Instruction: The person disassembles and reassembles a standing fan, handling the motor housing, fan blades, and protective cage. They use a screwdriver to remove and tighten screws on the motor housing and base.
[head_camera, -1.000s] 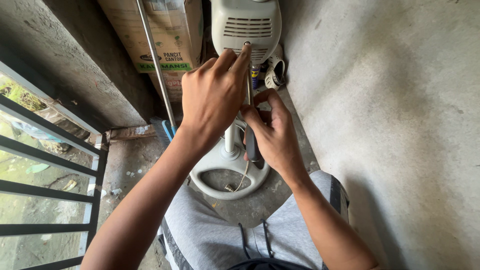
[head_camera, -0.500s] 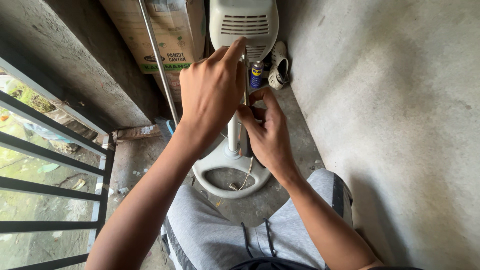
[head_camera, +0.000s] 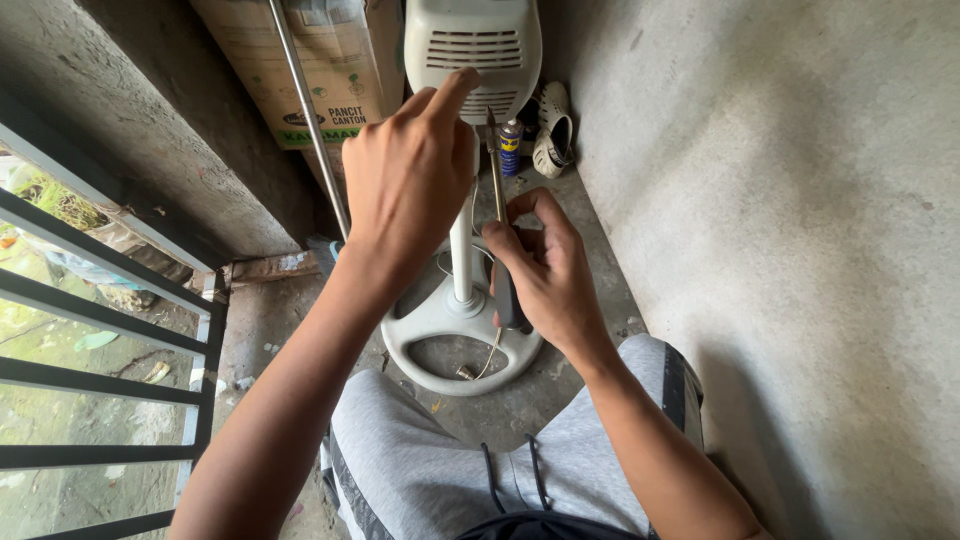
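A: Report hand states, referenced to the fan pole (head_camera: 461, 255).

B: I read the left hand (head_camera: 408, 185) as resting on the top of the pole, just below the fan's vented motor housing (head_camera: 472, 45). Its fingers are loosely curled against the fan, index finger extended up onto the housing. Whether it fully grips the pole, I cannot tell; the palm side is hidden. The right hand (head_camera: 540, 270) sits just right of the pole, clenched around the dark handle of a screwdriver (head_camera: 496, 175).

A: Tool axis?

B: I see the screwdriver's long axis running nearly parallel to the pole, handle low, shaft pointing up and away toward the housing. The tip lies just beside the left hand's knuckles, close under the housing's lower edge. The right hand is the nearer hand to the tool; the left is nearer to the housing.

A: Surroundings?

B: At the foot of the pole is the round white base (head_camera: 462, 335), with a thin cord (head_camera: 489, 355) trailing across it. Behind the pole stand a cardboard box (head_camera: 300, 70), a spray can (head_camera: 510, 148) and a pale clog (head_camera: 552, 130). A metal rod (head_camera: 308, 115) leans left of the pole.
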